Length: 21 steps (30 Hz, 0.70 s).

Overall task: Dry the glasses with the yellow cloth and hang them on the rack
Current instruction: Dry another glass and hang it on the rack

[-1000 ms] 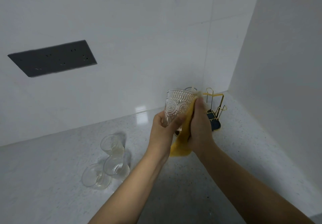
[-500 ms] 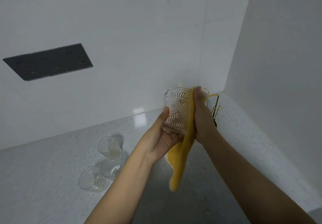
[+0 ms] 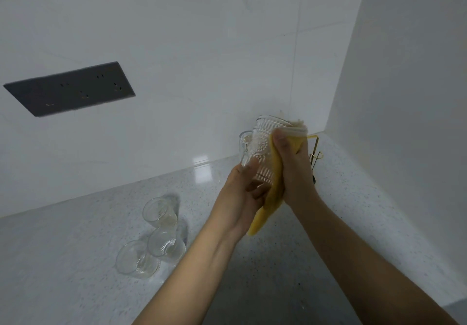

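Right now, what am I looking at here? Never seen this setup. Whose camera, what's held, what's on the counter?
No robot: one wide-angle camera worn on a person's head, looking down at bare hands. The left hand grips a patterned glass from below. The right hand presses a yellow cloth around its side and into its rim. On the speckled counter stand three clear glasses. A gold wire rack sits in the corner, mostly hidden, with another glass just behind the held one.
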Tool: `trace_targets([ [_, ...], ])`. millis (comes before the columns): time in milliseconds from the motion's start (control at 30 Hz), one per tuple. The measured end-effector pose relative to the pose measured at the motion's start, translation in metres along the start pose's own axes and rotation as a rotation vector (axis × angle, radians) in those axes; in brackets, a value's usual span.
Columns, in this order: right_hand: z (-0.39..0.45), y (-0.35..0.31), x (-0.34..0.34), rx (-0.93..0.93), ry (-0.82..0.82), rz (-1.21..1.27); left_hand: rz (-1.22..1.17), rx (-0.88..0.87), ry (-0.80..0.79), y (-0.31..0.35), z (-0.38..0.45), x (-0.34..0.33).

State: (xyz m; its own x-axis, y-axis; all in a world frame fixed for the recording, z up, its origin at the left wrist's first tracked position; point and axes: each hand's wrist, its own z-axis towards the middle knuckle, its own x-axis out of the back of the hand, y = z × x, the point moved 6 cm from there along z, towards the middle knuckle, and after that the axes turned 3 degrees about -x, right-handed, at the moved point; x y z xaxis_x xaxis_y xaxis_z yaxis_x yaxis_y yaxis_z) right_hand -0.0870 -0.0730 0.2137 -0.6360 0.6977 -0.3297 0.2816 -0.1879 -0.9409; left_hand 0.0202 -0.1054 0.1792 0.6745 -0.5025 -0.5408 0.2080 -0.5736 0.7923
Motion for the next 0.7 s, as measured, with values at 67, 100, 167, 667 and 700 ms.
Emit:
trace_targets([
  [67,0.0046,0.0013,-0.0023,-0.061,-0.083,0.099,-0.028,0.089,-0.052,0.0044,-0.0016,-0.0027],
  [100,0.0041,0.0008,-0.0026,-0.057,-0.068,0.097,-0.020,0.103,-0.070,0.0075,-0.0024,-0.0049],
  [167,0.0032,0.0034,-0.0026,-0.050,0.000,0.090,0.056,0.063,-0.062,0.0105,-0.0013,-0.0071],
  [667,0.0043,0.0012,-0.0092,-0.017,-0.143,0.057,-0.092,0.140,-0.084,0.0081,-0.0004,-0.0041],
  [700,0.0039,0.0028,-0.0079,-0.013,-0.102,0.062,-0.028,0.107,-0.063,0.0085,0.0015,-0.0033],
])
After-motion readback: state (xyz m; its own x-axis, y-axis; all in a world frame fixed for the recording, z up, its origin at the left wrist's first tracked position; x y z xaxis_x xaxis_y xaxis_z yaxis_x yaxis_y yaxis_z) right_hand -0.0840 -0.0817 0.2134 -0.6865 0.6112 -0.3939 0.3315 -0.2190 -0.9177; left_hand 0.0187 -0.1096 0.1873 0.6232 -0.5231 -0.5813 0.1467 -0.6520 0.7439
